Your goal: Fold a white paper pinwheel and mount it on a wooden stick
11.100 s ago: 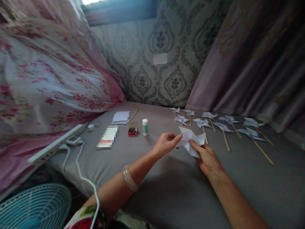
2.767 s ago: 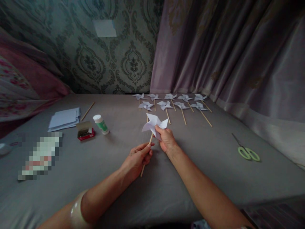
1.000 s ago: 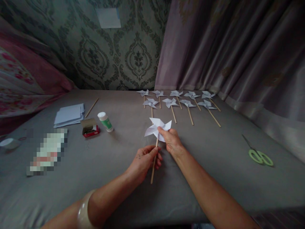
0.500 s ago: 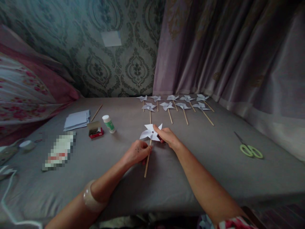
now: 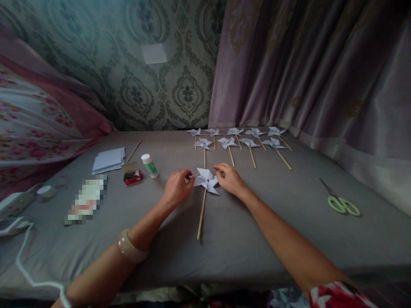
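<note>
A white paper pinwheel point(image 5: 207, 181) on a thin wooden stick point(image 5: 202, 216) is in front of me, with the stick's lower end pointing toward me. At the pinwheel's left blade, my left hand point(image 5: 180, 186) has its thumb and forefinger curled around the tip. My right hand point(image 5: 230, 179) is at the opposite blade, thumb and forefinger bent about its edge. Neither hand touches the stick. The tips of the other fingers are partly hidden.
Several finished pinwheels point(image 5: 227, 143) lie in two rows at the back. Left are a glue stick point(image 5: 149, 166), a red box point(image 5: 132, 176), white paper sheets point(image 5: 109, 160), a loose stick point(image 5: 134, 151), a blurred packet point(image 5: 86, 199) and a power strip point(image 5: 16, 205). Green-handled scissors point(image 5: 343, 205) lie right.
My left hand has let go of the stick and moved up to the left blade. My right hand has shifted slightly right. The pinwheel's head has turned a little.
</note>
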The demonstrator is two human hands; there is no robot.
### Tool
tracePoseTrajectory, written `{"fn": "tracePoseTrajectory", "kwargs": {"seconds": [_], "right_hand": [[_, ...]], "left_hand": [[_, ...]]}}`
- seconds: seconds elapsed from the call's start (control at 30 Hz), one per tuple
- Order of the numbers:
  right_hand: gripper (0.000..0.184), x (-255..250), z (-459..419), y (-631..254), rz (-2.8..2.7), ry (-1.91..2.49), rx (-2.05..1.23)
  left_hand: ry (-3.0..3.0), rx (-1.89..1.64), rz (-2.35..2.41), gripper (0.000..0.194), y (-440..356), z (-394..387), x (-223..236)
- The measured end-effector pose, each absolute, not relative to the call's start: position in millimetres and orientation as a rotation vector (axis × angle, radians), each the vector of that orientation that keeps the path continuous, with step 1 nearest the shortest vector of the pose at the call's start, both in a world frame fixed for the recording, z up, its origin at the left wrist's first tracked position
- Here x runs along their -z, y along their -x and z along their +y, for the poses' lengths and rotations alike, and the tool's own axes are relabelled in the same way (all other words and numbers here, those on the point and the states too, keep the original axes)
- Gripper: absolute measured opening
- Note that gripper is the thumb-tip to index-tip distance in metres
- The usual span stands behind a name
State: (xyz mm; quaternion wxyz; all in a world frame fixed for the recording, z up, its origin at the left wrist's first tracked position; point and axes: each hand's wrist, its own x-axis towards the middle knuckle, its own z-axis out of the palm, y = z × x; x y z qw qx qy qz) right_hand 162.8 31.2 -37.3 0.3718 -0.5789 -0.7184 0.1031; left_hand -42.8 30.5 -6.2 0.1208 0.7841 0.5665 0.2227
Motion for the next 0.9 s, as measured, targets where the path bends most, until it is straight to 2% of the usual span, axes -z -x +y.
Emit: {"fn": "tracePoseTrajectory", "kwargs": {"seconds": [0.27,0.9], "right_hand": [[0.037,47,20,-154,-1.911,1.723,-0.234],[0.036,49,15,-150,-1.954,1.698,-0.294]], "left_hand": [[-2.197,-0.506,1.664,0.03,24,34,14],[-2.3,-0.531,1.6,0.023,20,33,27]]}}
